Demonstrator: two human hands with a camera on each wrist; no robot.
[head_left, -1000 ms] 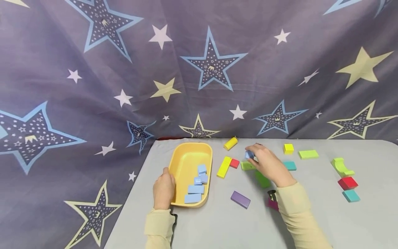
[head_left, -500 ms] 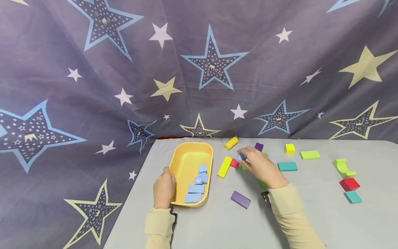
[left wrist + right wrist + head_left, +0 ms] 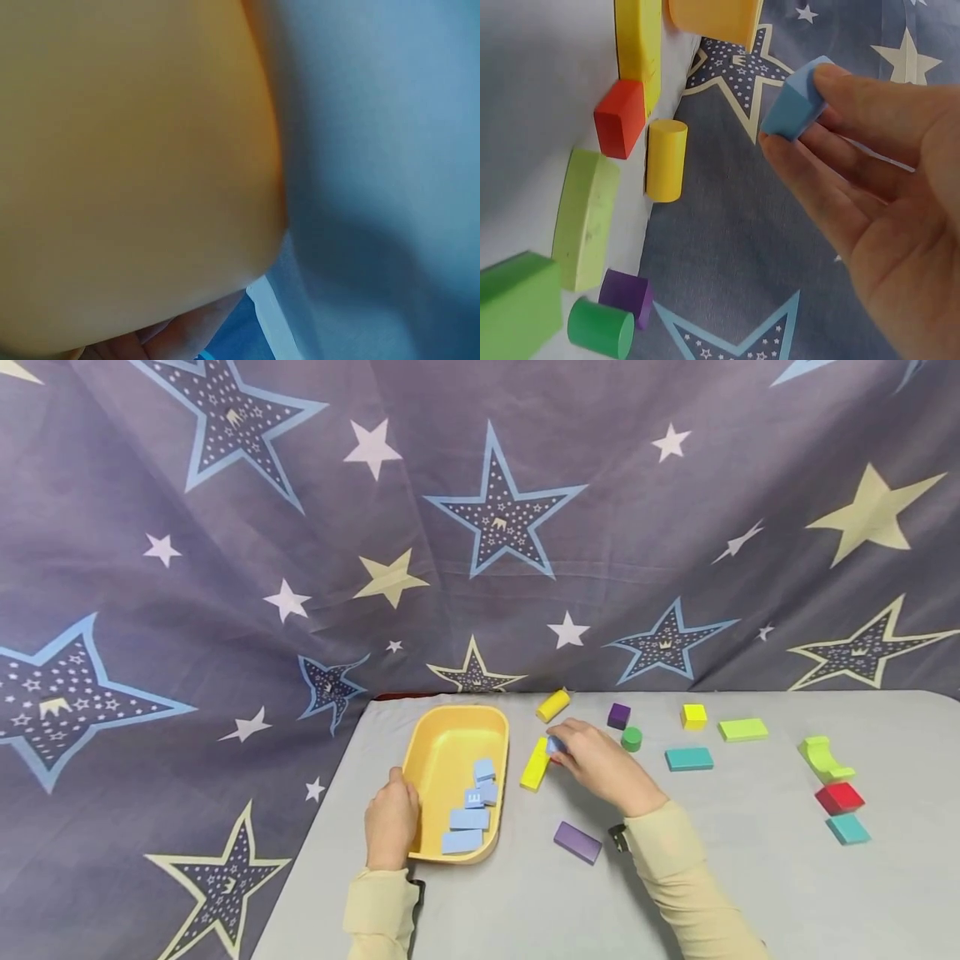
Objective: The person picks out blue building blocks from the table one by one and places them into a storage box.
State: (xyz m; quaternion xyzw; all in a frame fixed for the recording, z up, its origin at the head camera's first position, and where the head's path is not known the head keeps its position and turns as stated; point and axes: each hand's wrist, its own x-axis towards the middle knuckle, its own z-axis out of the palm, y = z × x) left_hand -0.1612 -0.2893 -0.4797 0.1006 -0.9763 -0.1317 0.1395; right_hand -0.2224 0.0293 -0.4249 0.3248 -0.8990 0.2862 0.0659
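Note:
My left hand grips the left rim of a yellow tray in the head view. Several light blue blocks lie in its right half, one marked with a white letter E. Between thumb and fingertips, my right hand pinches a small light blue block, held above the table in the right wrist view. That hand is to the right of the tray, over a red block and near a long yellow block. The left wrist view is mostly filled by the tray's wall, with fingertips below it.
A yellow cylinder, purple cube, green cylinder, yellow cube and teal block are spread to the right. A purple block lies nearer the front. A starry cloth hangs behind the table.
My right hand has moved left toward the tray, carrying the light blue block. The purple cube and green cylinder have come into sight behind it. My left hand stays on the tray.

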